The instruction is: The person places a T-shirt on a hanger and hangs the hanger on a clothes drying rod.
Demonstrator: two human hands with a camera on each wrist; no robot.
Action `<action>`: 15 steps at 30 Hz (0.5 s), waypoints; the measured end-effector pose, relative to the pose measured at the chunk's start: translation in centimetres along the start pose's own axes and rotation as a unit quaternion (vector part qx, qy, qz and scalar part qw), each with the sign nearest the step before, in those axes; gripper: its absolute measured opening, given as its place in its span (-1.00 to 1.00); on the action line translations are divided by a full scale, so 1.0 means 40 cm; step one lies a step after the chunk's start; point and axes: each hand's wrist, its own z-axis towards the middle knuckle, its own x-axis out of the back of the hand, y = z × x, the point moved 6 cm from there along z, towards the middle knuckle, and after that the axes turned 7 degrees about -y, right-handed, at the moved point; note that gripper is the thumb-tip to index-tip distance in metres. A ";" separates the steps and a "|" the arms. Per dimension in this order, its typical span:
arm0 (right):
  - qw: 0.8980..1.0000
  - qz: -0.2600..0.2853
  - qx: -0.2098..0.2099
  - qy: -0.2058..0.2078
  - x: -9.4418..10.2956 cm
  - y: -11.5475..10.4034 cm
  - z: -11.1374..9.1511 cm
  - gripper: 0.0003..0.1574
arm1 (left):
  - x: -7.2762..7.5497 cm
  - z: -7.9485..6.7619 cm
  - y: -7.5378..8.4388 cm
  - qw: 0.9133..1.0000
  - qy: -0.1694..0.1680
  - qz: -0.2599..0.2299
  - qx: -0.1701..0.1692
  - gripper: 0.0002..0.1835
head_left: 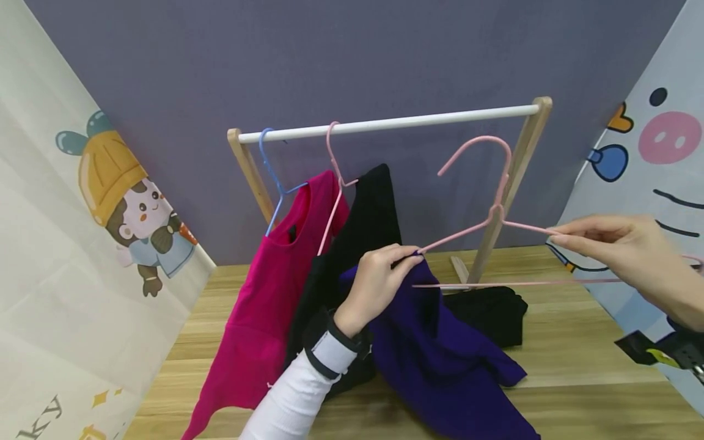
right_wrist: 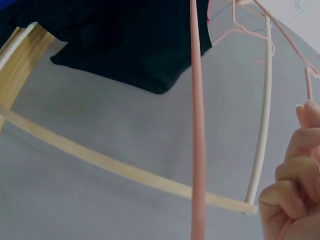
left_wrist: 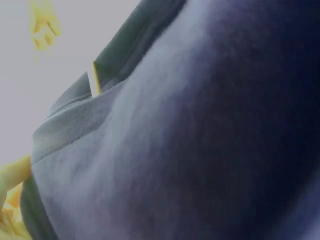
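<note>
A pink clothes hanger (head_left: 498, 211) is held up in front of the rack, its hook free of the rail. My right hand (head_left: 632, 247) pinches its right arm between thumb and fingers; the right wrist view shows those fingers (right_wrist: 295, 175) curled beside the hanger's long bottom bar (right_wrist: 198, 125). My left hand (head_left: 376, 284) pinches the edge of a dark purple garment (head_left: 434, 360) where the hanger's left arm goes into it. The garment drapes down to the table. Its cloth (left_wrist: 150, 150) fills most of the left wrist view, with the left fingers partly hidden.
A rack with a white rail (head_left: 407, 122) and wooden legs stands behind. On it hang a magenta top (head_left: 258, 318) on a blue hanger (head_left: 279, 186) and a black garment (head_left: 365, 214) on a pink hanger. Folded black cloth (head_left: 489, 315) lies on the wooden table (head_left: 583, 366).
</note>
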 end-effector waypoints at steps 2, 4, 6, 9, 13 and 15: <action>1.000 0.001 0.011 -0.002 -0.014 -0.010 0.001 -0.75 | -0.007 0.003 0.002 1.000 -0.004 -0.018 0.001 -0.87; 1.000 0.005 0.021 -0.009 -0.030 -0.019 0.004 -0.77 | -0.015 0.006 0.004 1.000 -0.007 -0.030 0.004 -0.87; 0.999 0.010 0.037 -0.014 -0.047 -0.026 0.007 -0.80 | -0.021 0.010 0.009 0.999 -0.008 -0.038 0.007 -0.86; 0.997 0.026 0.071 -0.024 -0.075 -0.034 0.012 -0.85 | -0.032 0.014 0.015 0.999 -0.010 -0.044 0.008 -0.84; 0.990 0.038 0.128 -0.035 -0.111 -0.041 0.018 -0.83 | -0.047 0.017 0.018 0.999 -0.012 -0.049 0.012 -0.84; 0.987 0.039 0.147 -0.041 -0.127 -0.043 0.022 -0.81 | -0.051 0.018 0.016 0.998 -0.014 -0.051 0.018 -0.84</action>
